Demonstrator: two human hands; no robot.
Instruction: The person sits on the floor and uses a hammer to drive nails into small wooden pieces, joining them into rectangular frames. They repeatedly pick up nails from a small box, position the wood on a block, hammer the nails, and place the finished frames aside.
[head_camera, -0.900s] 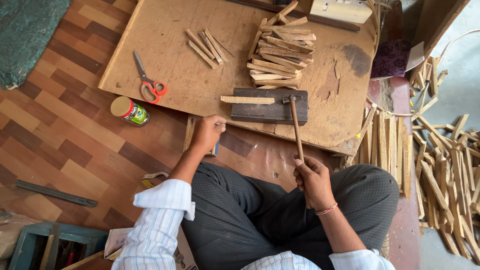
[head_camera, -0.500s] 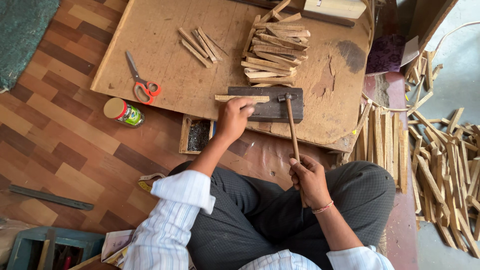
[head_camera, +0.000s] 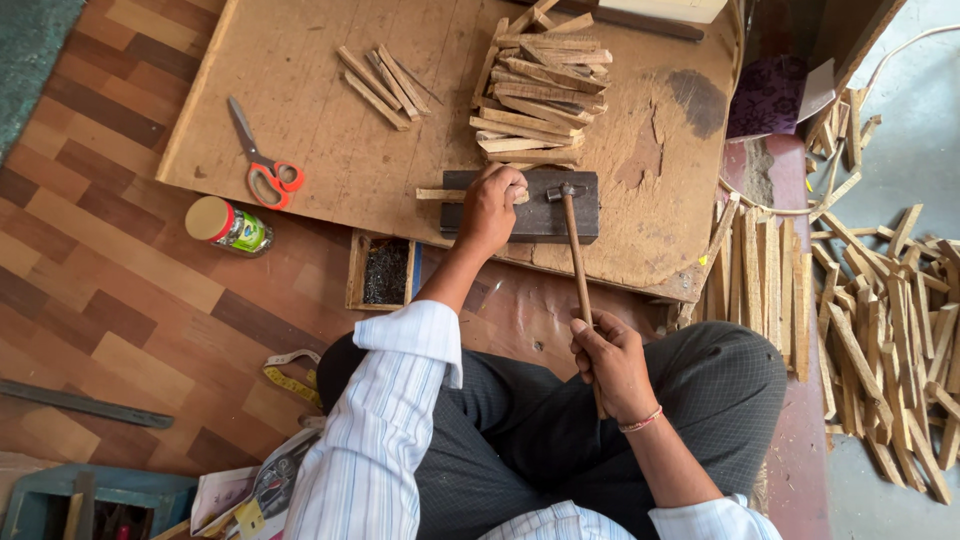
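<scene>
Wooden strip pinned by outstretched left hand.

There is one camera, on the person's head. It looks straight down, close over the lap and the board.

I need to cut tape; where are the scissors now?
In the head view, the scissors lie on the wooden board's left part, above the small jar.

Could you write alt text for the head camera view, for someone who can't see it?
A seated person's left hand presses a wood strip onto a dark block while the right hand holds a hammer over it. Stacked sticks and scissors lie on the board.
</scene>
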